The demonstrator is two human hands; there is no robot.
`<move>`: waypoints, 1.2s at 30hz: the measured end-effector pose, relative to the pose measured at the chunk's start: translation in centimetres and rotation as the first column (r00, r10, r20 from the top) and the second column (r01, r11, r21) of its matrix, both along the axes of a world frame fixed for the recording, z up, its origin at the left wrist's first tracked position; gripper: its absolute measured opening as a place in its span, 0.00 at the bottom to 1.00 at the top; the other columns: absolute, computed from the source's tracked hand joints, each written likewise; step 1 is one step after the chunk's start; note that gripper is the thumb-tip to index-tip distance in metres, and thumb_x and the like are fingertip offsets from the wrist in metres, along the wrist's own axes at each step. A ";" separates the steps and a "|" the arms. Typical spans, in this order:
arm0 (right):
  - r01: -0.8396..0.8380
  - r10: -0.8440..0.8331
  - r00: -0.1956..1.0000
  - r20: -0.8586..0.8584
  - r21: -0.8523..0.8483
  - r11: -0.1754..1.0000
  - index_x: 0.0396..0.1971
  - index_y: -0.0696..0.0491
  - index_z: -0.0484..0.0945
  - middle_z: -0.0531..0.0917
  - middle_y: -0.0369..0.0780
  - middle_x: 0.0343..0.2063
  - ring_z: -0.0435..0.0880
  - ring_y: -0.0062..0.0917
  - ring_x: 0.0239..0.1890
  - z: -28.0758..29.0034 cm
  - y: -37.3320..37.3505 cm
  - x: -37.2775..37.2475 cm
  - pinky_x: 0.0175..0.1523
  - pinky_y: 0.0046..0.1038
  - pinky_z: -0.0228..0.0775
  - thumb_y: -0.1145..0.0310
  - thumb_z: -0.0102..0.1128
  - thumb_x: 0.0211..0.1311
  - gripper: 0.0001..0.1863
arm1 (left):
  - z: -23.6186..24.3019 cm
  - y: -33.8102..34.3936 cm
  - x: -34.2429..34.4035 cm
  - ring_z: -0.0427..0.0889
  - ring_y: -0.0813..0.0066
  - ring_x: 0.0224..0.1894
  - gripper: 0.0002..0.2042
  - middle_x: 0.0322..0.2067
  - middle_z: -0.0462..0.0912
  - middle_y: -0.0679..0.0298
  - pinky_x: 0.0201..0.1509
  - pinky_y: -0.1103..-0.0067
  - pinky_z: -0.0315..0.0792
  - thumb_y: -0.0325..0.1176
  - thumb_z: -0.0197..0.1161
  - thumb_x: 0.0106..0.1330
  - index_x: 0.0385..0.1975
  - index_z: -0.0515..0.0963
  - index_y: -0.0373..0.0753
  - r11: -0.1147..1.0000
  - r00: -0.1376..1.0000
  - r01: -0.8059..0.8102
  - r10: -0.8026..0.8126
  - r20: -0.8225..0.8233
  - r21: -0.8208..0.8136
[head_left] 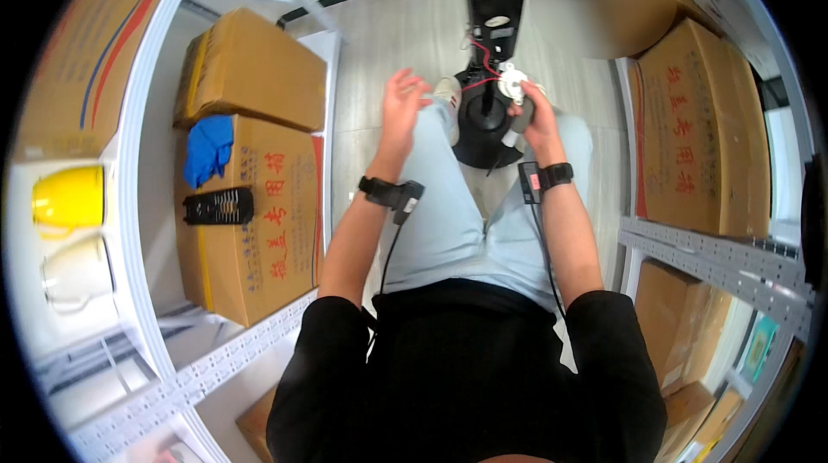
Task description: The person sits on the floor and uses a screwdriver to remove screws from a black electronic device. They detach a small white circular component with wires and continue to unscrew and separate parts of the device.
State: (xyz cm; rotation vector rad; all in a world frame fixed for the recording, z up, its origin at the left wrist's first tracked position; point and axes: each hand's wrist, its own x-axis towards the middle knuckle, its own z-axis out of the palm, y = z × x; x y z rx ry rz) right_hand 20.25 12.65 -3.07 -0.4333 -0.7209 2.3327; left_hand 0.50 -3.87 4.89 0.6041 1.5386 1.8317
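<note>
Between my knees stands a black device (pixel 496 6) with an upright column and a round black base (pixel 486 131). A white round part (pixel 512 81) with small tabs is beside the column, with thin red wires (pixel 486 57) running to it. My right hand (pixel 542 122) is closed on a grey stick-shaped tool (pixel 520 125); its fingertips are at the white part, and whether they touch it I cannot tell. My left hand (pixel 403 109) is raised over my left leg, left of the base, fingers apart and holding nothing.
Metal shelves (pixel 142 161) with cardboard boxes (pixel 259 66) stand on the left; a blue cloth (pixel 208 151) and a black slotted cover (pixel 218 206) lie on one box. More boxes (pixel 699 126) fill the right shelf. A blurred round brown-and-grey object (pixel 634 1) is at the upper right.
</note>
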 end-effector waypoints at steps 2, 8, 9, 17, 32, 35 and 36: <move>0.029 -0.028 0.996 0.085 -0.003 1.000 0.50 0.56 0.75 0.79 0.33 0.26 0.73 0.16 0.20 1.2 -1.0 -0.1 0.29 0.24 0.70 0.65 0.56 0.65 0.16 | -1.2 3.1 2.6 0.77 0.71 0.49 0.25 0.50 0.72 0.58 0.48 0.75 0.76 0.30 0.61 0.65 0.61 0.62 0.36 0.981 0.972 0.192 -0.192 0.135 0.012; -0.017 -0.015 0.976 0.218 0.145 0.989 0.56 0.59 0.71 0.79 0.34 0.27 0.74 0.14 0.22 2.6 -2.5 -0.3 0.29 0.19 0.69 0.67 0.59 0.63 0.23 | -1.8 6.2 4.8 0.76 0.71 0.53 0.25 0.53 0.72 0.58 0.52 0.74 0.76 0.27 0.56 0.68 0.64 0.60 0.36 0.886 0.866 0.463 -0.457 0.202 0.021; -0.016 -0.022 0.972 0.232 0.161 0.987 0.56 0.59 0.71 0.79 0.34 0.28 0.74 0.14 0.22 2.8 -2.7 -0.4 0.29 0.18 0.68 0.67 0.60 0.62 0.23 | -2.5 6.2 4.5 0.77 0.74 0.51 0.24 0.52 0.74 0.60 0.52 0.76 0.75 0.27 0.57 0.68 0.63 0.61 0.34 0.878 0.853 0.477 -0.474 0.216 0.044; 0.230 -0.323 0.878 0.352 0.280 0.932 0.50 0.59 0.76 0.80 0.37 0.37 0.74 0.15 0.26 3.2 -2.9 -1.0 0.34 0.17 0.67 0.69 0.66 0.57 0.21 | -4.5 6.7 3.2 0.79 0.74 0.47 0.20 0.47 0.78 0.59 0.48 0.77 0.78 0.25 0.61 0.65 0.56 0.67 0.29 0.899 0.882 0.435 -0.436 0.181 0.050; 0.225 -0.232 0.959 0.161 0.059 0.973 0.33 0.56 0.77 0.76 0.36 0.28 0.73 0.18 0.26 2.9 -0.4 6.0 0.27 0.17 0.64 0.36 0.36 0.68 0.35 | -3.7 7.0 -0.2 0.80 0.72 0.44 0.20 0.46 0.77 0.59 0.45 0.73 0.81 0.25 0.57 0.66 0.58 0.67 0.32 0.963 0.947 0.254 -0.266 0.181 0.085; 0.359 -0.347 0.892 0.288 0.012 0.933 0.35 0.55 0.76 0.77 0.36 0.26 0.76 0.18 0.28 4.4 -1.6 4.5 0.32 0.15 0.70 0.37 0.38 0.67 0.33 | -3.7 6.9 -0.6 0.80 0.70 0.44 0.19 0.45 0.77 0.59 0.46 0.70 0.81 0.23 0.55 0.67 0.57 0.67 0.32 0.964 0.929 0.241 -0.263 0.260 0.116; 0.355 -0.347 0.899 0.268 0.022 0.935 0.36 0.55 0.76 0.78 0.37 0.28 0.77 0.18 0.29 4.3 -1.6 4.4 0.33 0.16 0.72 0.37 0.38 0.68 0.33 | -3.8 6.8 -0.7 0.80 0.70 0.44 0.18 0.45 0.77 0.58 0.47 0.69 0.81 0.23 0.55 0.67 0.57 0.67 0.32 0.962 0.927 0.255 -0.272 0.260 0.100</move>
